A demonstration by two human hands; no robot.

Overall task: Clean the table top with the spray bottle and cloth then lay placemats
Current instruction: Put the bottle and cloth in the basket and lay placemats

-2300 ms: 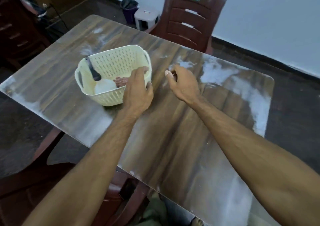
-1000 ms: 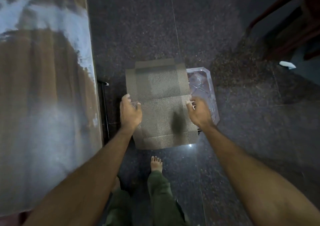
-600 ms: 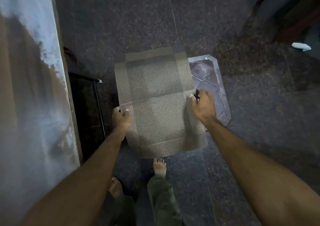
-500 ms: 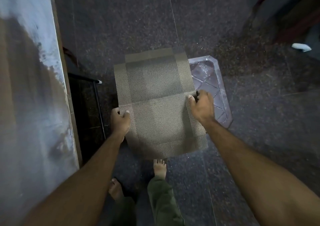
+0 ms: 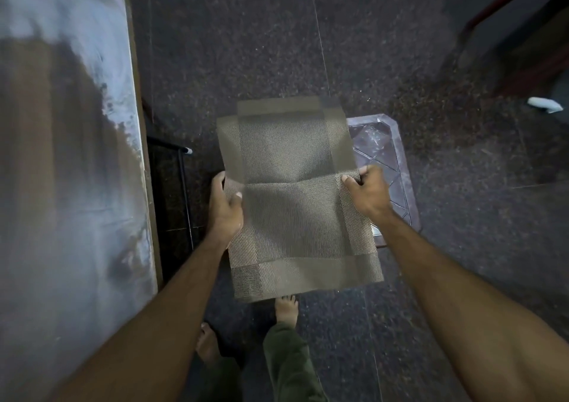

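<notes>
Head view, looking straight down. One woven placemat [image 5: 295, 204] is held flat above the dark floor [image 5: 338, 47], to the right of the table top [image 5: 67, 155]. It covers most of a clear plastic tray [image 5: 388, 158] on the floor; only the tray's right part shows. Whether more than one mat is in the stack cannot be told.

Left hand [image 5: 224, 207]: closed on the mat's left edge, thumb on top. Right hand [image 5: 366, 192]: closed on the right edge.

Table top cut off at left, streaked white. Two bare feet below the mat, one partly hidden. One small white scrap [image 5: 543, 105] at far right, unidentifiable.
</notes>
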